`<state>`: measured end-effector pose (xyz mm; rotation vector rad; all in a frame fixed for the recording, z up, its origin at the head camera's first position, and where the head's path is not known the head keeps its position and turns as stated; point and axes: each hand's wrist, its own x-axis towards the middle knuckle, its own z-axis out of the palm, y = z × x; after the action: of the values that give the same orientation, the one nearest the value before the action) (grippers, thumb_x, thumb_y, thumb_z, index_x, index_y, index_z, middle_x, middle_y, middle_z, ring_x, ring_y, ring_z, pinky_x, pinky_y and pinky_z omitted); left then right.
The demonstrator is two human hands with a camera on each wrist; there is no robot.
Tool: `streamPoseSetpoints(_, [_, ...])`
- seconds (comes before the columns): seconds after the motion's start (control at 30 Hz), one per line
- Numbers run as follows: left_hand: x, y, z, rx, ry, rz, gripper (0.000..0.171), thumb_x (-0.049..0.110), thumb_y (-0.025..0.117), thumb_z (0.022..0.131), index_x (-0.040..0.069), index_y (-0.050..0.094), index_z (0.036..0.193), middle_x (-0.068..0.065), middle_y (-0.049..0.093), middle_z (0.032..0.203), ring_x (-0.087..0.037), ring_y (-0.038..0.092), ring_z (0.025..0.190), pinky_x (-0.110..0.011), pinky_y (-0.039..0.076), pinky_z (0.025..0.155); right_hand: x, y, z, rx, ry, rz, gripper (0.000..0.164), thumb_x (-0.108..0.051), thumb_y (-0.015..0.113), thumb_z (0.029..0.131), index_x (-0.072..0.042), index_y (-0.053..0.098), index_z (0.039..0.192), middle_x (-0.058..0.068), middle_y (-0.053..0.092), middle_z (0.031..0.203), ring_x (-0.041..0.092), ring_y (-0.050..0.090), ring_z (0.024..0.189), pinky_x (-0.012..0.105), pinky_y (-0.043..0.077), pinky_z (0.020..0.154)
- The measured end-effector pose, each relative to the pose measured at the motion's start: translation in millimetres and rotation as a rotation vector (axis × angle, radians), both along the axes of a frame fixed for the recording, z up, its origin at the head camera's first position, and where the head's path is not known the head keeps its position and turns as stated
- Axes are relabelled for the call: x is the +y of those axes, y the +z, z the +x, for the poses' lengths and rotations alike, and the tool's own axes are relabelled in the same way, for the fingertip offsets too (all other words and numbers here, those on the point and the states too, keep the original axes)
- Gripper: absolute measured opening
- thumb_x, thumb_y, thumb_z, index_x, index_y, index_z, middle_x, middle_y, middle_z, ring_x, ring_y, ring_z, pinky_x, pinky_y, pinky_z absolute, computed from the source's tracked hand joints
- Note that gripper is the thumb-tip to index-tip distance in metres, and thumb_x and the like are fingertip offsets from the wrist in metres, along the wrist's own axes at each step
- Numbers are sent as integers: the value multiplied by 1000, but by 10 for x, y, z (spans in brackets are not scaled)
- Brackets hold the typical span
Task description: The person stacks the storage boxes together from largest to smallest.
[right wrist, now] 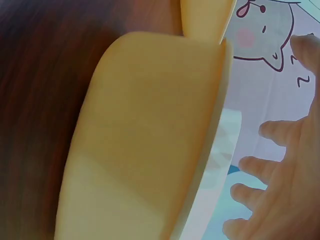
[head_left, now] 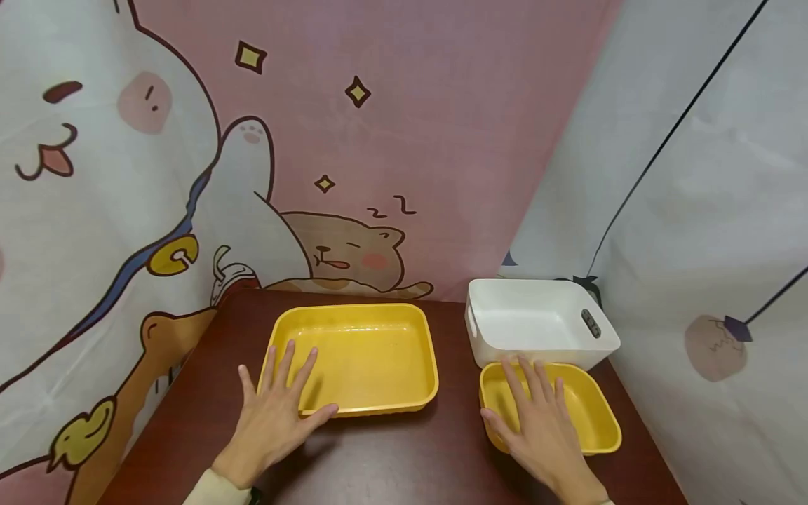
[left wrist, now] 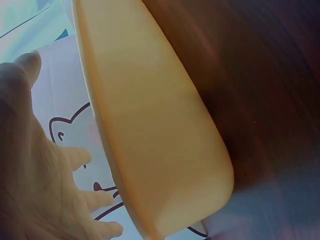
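My left hand (head_left: 273,417) is spread with straight fingers over the near left corner of a large yellow tray (head_left: 391,409). In the left wrist view, the fingers (left wrist: 80,157) stand above the tray's rim, holding nothing. My right hand (head_left: 543,435), also spread, hovers over a smaller yellow basin (head_left: 602,428). Seen from the right wrist, its fingertips (right wrist: 272,131) are apart from the basin wall (right wrist: 135,125). Directly behind the small basin stands a white plastic bin (head_left: 536,354) with a slotted handle hole.
A dark reddish-brown table (head_left: 372,463) carries all the containers. A pink and white cartoon cloth (head_left: 442,140) hangs behind it and along the sides. Some dark object (head_left: 587,284) shows behind the white bin's far right corner.
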<state>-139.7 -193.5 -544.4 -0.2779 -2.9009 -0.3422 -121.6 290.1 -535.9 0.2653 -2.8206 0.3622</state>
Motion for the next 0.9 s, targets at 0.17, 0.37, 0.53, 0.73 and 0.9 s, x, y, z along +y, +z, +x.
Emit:
streamPoseSetpoints(0.17, [-24, -8, 7, -28, 8, 16, 104, 89, 60, 102, 34, 32, 186, -21, 21, 195, -58, 14, 180, -100, 7, 128, -80, 6, -37, -25, 0, -19, 96, -71, 71, 107, -22, 40, 183, 24, 37, 188, 58, 31, 174, 88, 27, 134])
streamPoseSetpoints(0.37, [-73, -7, 1, -65, 38, 64, 102, 85, 62, 104, 30, 35, 185, -24, 21, 195, -61, 13, 179, -101, 2, 127, -196, 0, -81, -34, 21, -50, 93, -68, 71, 108, -18, 44, 181, 22, 39, 186, 51, 32, 174, 86, 28, 135])
streamPoseSetpoints(0.53, [-115, -18, -7, -80, 59, 82, 102, 85, 61, 105, 27, 36, 185, -26, 22, 194, -64, 14, 177, -102, 0, 126, -284, -43, -132, 3, 58, -75, 89, -63, 76, 107, -18, 47, 179, 21, 43, 184, 50, 37, 172, 85, 33, 133])
streamPoseSetpoints(0.73, [-153, -35, -8, -93, 76, 90, 101, 84, 60, 105, 25, 38, 184, -27, 22, 193, -66, 15, 176, -103, 1, 125, -368, -73, -219, -52, 58, -70, 93, -66, 73, 108, -19, 42, 182, 19, 37, 188, 48, 35, 174, 82, 29, 137])
streamPoseSetpoints(0.9, [-208, -81, -17, -118, 92, 117, 101, 83, 61, 106, 24, 36, 185, -27, 18, 194, -67, 13, 176, -101, -2, 127, -438, -86, -266, -101, 55, -60, 94, -67, 72, 108, -19, 39, 183, 18, 34, 190, 46, 34, 176, 81, 26, 140])
